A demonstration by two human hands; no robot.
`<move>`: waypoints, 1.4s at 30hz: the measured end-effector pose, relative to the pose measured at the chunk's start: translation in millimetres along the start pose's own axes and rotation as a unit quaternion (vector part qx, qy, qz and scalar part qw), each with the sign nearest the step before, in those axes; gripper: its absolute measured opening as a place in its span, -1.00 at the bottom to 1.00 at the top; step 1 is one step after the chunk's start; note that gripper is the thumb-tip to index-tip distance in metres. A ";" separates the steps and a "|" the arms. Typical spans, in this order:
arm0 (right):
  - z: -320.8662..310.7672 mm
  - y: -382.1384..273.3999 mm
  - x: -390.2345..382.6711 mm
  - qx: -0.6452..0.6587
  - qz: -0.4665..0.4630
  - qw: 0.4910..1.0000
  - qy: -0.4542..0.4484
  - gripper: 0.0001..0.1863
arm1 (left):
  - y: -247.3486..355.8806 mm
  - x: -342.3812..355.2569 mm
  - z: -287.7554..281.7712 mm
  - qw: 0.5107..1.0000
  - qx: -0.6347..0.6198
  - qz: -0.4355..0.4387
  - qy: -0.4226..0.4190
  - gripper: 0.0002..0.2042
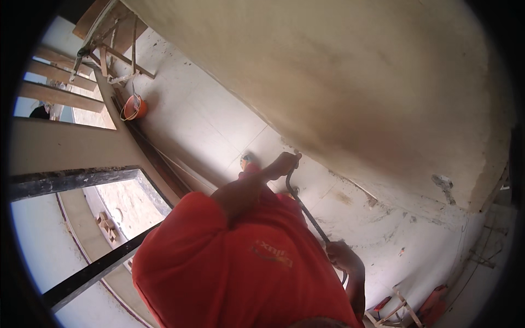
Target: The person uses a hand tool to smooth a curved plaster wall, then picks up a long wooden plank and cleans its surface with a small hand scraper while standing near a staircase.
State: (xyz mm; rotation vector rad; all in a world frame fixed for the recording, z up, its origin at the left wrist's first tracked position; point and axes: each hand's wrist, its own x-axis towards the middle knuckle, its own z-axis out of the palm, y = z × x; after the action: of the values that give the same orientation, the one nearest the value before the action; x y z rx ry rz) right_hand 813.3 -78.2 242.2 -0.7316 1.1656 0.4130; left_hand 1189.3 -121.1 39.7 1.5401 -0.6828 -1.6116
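While our left hand (283, 165) and right hand (340, 255) grip the dark hose (313, 219), we judge it bendy, best held at two points.

Interior with a plastered wall (339, 65), beige with brownish smudging and a rough grey patch (444, 185) toward the right; pale floor (205, 117), crossed by thin joint lines and marked with dirt and debris near the wall's foot; wooden trestle (130, 62) at upper left; at left, a slatted opening (65, 95) above a dark-framed one (76, 181), both bright with daylight.
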 end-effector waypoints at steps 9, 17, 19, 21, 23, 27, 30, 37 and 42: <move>111.9 -229.5 115.5 -0.718 -0.176 0.673 -0.032 -0.57 | -54.5 -110.3 -219.0 0.968 -0.040 0.112 0.222 -0.44; 264.1 -351.1 253.2 -0.728 -0.204 0.655 0.024 -0.45 | -71.0 -237.1 -364.8 0.878 -0.334 0.162 0.303 -0.43; 287.7 -372.4 287.6 -0.704 -0.249 0.664 0.044 -0.45 | -74.4 -253.3 -391.5 0.866 -0.343 0.164 0.324 -0.42; 319.3 -400.1 310.4 -0.686 -0.247 0.682 0.055 -0.46 | -78.9 -264.8 -418.6 0.849 -0.356 0.174 0.350 -0.42; 321.5 -418.5 362.1 -0.708 -0.275 0.646 0.084 -0.46 | -75.9 -270.7 -441.4 0.834 -0.385 0.171 0.356 -0.44; 358.2 -476.4 428.3 -0.714 -0.226 0.658 0.074 -0.47 | -83.8 -274.0 -491.1 0.770 -0.473 0.155 0.399 -0.50; 394.2 -520.3 472.5 -0.740 -0.206 0.637 0.069 -0.46 | -111.5 -265.7 -532.4 0.671 -0.599 0.121 0.420 -0.53; 491.9 -612.3 619.7 -0.748 -0.185 0.635 0.048 -0.43 | -165.1 -243.3 -680.1 0.487 -0.759 0.146 0.408 -0.65; 607.5 -695.1 652.1 -0.847 -0.202 0.487 -0.065 -0.40 | -147.2 -233.3 -810.4 0.404 -0.798 0.154 0.421 -0.67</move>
State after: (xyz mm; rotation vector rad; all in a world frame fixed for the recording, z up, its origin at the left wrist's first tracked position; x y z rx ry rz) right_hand 1905.0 -185.8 -29.8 -2.5670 -0.0490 1.1878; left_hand 1949.6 262.7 -46.1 0.3298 0.9892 -0.3257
